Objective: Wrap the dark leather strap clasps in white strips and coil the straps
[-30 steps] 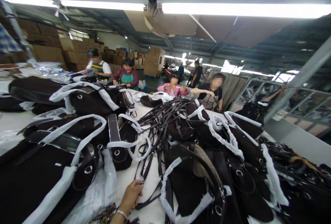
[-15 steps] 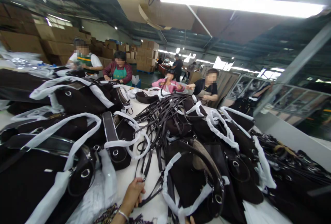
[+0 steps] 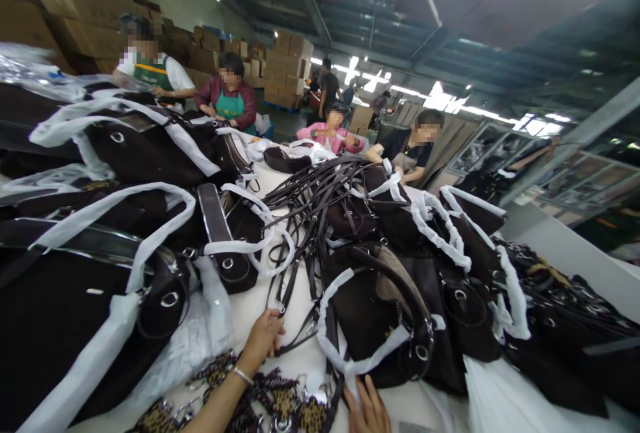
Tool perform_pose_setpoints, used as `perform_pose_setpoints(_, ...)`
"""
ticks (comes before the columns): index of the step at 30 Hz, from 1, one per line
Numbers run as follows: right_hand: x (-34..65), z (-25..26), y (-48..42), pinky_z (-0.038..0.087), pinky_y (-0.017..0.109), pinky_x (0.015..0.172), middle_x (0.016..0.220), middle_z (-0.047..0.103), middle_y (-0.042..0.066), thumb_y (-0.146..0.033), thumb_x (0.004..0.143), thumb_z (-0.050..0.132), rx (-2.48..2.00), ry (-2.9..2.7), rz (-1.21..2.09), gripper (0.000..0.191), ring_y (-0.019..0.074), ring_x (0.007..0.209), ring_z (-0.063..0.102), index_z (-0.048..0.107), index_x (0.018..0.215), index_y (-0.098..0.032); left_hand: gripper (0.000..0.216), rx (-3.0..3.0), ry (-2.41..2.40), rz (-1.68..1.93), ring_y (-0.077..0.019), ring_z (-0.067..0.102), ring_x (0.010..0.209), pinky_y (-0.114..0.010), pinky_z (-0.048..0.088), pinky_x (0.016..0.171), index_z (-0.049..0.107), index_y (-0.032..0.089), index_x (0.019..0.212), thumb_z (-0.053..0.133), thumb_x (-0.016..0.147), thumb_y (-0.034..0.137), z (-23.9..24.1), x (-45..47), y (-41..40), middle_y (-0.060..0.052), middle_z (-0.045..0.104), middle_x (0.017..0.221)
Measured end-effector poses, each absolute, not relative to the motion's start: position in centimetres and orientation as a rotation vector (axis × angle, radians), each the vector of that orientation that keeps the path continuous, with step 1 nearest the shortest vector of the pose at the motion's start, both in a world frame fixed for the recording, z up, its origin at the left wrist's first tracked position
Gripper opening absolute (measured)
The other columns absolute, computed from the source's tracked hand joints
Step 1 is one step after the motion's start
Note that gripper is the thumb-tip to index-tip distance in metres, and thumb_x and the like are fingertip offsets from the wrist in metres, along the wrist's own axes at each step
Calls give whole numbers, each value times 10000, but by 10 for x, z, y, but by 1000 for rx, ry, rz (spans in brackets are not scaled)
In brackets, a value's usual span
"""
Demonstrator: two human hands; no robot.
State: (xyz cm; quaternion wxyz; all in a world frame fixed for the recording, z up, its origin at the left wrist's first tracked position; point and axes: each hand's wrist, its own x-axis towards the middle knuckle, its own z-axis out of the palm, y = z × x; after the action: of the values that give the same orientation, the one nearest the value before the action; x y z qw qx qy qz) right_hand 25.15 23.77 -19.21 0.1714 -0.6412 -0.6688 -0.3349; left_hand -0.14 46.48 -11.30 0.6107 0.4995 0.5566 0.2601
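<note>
Our left hand [image 3: 263,338] grips a dark strap [image 3: 290,286]; our right hand [image 3: 369,410] lies open by a wrapped bag [image 3: 370,326]. More bags crowd left and right, with a narrow strip of table [image 3: 249,310] between.

The left hand [image 3: 263,340] pinches a dark strap [image 3: 289,290] that runs away from it. The right hand [image 3: 369,412] lies open just below a brown bag [image 3: 370,326], with leopard-print straps [image 3: 280,410] between both hands.

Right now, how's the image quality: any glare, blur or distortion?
Head view: wide-angle distortion slants the grey beam and stretches the edges; the far bright openings blow out white; the dark bags lose detail in shadow; the left hand is reasonably sharp.
</note>
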Motion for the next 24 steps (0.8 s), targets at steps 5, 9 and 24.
perform_pose_setpoints(5,241,-160,225,433,401,1029,1409,571,50,-182,892,480,-1932,-2043,-579,450,288,1361,455,604,1315,-274,363,1332,1299,496,-75,420,370,-193,280,372,492,188,1076,460,835,458,-106,-6,467,54,561,677)
perform_pose_setpoints(9,235,-146,223,413,413,1064,1485,493,36,-217,930,453,-2033,-2045,-457,446,280,1420,369,563,1359,-274,259,1551,1303,416,-113,515,452,-224,384,471,531,203,1085,445,889,349,-93,-11,471,38,606,680)
perform_pose_setpoints(24,232,-142,220,418,437,1083,1526,447,25,-164,919,465,-2127,-2035,-353,495,280,1445,342,535,1392,-294,623,1959,1450,605,-401,329,1407,-549,252,1170,380,14,1392,587,867,278,-103,36,553,-278,402,1466)
